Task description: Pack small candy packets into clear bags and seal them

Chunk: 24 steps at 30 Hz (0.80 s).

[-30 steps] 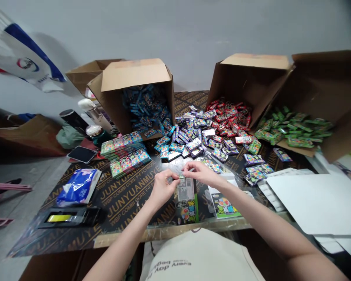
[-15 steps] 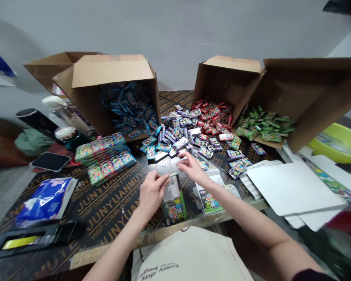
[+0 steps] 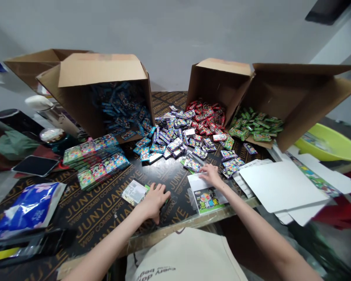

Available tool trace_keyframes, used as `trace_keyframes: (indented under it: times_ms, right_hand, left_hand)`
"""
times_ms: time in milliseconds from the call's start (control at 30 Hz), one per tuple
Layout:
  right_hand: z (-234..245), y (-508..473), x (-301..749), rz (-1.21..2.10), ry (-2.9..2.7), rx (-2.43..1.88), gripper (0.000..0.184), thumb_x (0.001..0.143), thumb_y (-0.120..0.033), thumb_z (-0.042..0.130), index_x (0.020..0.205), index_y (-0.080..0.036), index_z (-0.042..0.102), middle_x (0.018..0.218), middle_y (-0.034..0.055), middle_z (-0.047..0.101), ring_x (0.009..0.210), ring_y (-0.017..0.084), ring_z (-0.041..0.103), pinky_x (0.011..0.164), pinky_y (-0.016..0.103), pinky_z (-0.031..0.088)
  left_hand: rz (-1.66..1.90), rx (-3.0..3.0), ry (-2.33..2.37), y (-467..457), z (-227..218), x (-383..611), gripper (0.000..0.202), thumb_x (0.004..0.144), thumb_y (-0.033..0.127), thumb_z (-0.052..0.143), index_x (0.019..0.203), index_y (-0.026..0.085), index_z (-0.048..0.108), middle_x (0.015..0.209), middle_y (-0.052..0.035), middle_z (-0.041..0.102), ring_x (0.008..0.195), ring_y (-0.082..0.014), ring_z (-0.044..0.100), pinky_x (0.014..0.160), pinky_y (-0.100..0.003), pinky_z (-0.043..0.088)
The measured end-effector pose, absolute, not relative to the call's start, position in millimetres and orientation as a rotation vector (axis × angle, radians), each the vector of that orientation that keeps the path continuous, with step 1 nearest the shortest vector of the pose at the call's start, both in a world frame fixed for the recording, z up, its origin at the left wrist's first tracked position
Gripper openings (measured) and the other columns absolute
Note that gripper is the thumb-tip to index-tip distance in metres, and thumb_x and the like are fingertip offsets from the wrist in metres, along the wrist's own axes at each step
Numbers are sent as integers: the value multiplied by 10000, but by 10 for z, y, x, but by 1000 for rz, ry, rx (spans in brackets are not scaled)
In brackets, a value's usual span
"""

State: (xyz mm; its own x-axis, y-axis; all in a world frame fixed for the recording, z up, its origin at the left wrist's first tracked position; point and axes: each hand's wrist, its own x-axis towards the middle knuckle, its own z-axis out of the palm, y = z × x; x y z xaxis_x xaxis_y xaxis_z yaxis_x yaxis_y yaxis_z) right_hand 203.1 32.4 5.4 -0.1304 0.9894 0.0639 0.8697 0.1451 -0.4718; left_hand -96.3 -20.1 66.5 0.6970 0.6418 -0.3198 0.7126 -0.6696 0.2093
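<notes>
My left hand (image 3: 155, 201) lies low over the table with its fingers spread, covering part of a flat printed packet (image 3: 134, 192) with a white panel. Farther right, my right hand (image 3: 211, 175) has its fingers closed at the upper edge of a printed card (image 3: 207, 200), white at the top and black and green below. Just behind that hand lies a small purple packet (image 3: 191, 164). Beyond both hands spreads a heap of small purple and blue packets (image 3: 166, 136).
Cardboard boxes on their sides hold blue packets (image 3: 123, 105), red packets (image 3: 207, 117) and green packets (image 3: 256, 125). Stacked colourful packs (image 3: 102, 168), a phone (image 3: 35, 166) and a blue tissue pack (image 3: 29, 208) lie left. White sheets (image 3: 280, 185) and a yellow-green basin (image 3: 330, 144) are right.
My left hand has moved left and down with the packet, which now lies flatter and farther left. My right hand has moved from the clear plastic to the printed card. The view has shifted slightly.
</notes>
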Motion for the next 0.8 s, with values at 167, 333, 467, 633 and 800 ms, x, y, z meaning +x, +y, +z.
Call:
trace_keyframes:
  times_ms: [167,333,467,633,800]
  right_hand:
    - [165,315,2018,398,-2216,-1675,75,739,-221,622,784,-224,683,862,55,605,888,215,481,777,349,264]
    - [185,225,1993,327,-2322,-1521,154,821,-221,519,853,-215,670,957,92,614,920,235,481,781,361,308]
    - [84,155,1957,159,-2355,-1437,251,874,-245,407,832,-215,652,930,103,610,879,238,500,786,366,344]
    - [20,116,1904,311,-2213,-1471,246,852,-248,388,735,-208,601,797,97,591,780,230,525,718,345,384]
    - [352,239,1844,780,-1861,-1600,167,759,-315,508,676,-177,552,669,53,582,627,188,520,602,305,388]
  left_hand:
    - [-285,2458,925,-105,758,-1007,560,373,320,824,856,189,573,803,-50,607,778,-271,571,732,-356,405]
    - [496,2233,1060,-5,1154,-1133,322,706,205,645,1019,245,583,877,-19,625,811,-185,583,722,-271,415]
    - [1017,1977,1175,41,1247,-1226,125,762,236,605,858,199,676,847,-47,618,804,-169,588,735,-282,441]
    - [1162,1731,1260,-90,980,-1221,67,691,217,680,734,166,669,754,-46,640,728,-168,598,666,-286,459]
    - [1093,1771,1241,-171,994,-1171,36,704,193,662,705,162,645,749,-40,625,723,-162,589,673,-284,456]
